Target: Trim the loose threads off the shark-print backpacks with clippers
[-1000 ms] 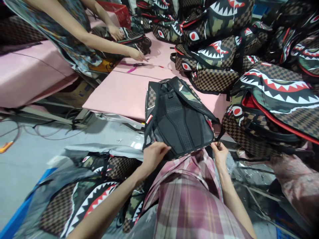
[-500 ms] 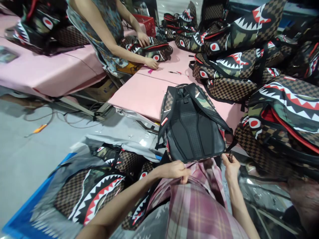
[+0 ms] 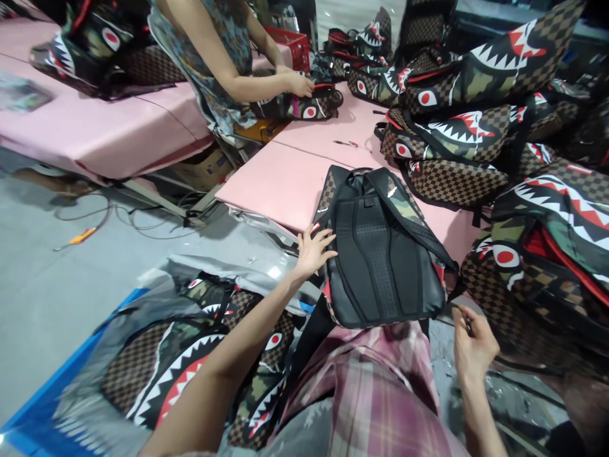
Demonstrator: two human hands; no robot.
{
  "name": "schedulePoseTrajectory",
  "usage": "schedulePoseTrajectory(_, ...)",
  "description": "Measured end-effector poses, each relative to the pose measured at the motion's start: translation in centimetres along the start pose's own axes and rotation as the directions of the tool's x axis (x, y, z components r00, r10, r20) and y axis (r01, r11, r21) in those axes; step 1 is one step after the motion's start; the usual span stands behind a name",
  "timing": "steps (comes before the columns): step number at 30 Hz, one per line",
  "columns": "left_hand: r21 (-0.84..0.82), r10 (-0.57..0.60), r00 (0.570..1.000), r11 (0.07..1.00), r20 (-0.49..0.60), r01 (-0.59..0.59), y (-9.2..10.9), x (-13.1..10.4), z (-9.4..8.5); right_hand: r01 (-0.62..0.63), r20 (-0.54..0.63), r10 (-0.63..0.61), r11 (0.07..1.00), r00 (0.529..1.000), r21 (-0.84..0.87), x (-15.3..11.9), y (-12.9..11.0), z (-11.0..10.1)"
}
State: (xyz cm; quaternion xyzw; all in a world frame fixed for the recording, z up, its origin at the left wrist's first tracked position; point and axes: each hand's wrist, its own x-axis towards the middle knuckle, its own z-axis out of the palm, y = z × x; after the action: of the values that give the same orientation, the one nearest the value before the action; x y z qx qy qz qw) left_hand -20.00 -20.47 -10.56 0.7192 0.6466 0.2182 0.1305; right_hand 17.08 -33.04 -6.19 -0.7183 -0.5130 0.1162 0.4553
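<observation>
A backpack (image 3: 380,254) lies straps-up on the edge of the pink table, its black padded back panel facing me and its bottom toward my lap. My left hand (image 3: 314,252) rests at its left side with the fingers spread, touching the strap and panel edge. Near the lower right corner, my right hand (image 3: 474,339) is closed, apart from the panel. A small dark thing shows between its fingers; I cannot make out what it is.
Several shark-mouth checkered backpacks (image 3: 561,209) are piled along the right. More lie in a blue-edged bin (image 3: 52,393) at lower left. Across the pink table (image 3: 266,181), a co-worker's hands (image 3: 299,82) work on another bag. A pen (image 3: 345,143) lies on the table.
My left hand has gone from my lap up to the backpack's left side and opened. My right hand has moved slightly right and down. The co-worker's hands have come together.
</observation>
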Motion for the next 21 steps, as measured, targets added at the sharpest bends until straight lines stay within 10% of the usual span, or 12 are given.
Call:
schedulePoseTrajectory(5, -0.134, -0.019, 0.993, 0.991, -0.114, 0.003, -0.2, 0.3, 1.0, 0.349, 0.276, -0.323, 0.936, 0.905, -0.048, 0.7, -6.3, 5.0)
schedulePoseTrajectory(12, -0.131, -0.031, 0.990, 0.991, -0.136, 0.013, 0.6, 0.0, 0.8, 0.527, 0.568, -0.354, 0.833, 0.743, -0.170, 0.8, -11.3, 15.1)
schedulePoseTrajectory(21, -0.219, -0.045, 0.984, 0.976, -0.172, 0.006, 0.5, -0.9, 0.2, 0.810, 0.700, -0.476, 0.528, 0.532, -0.255, 1.7, -14.6, 19.1)
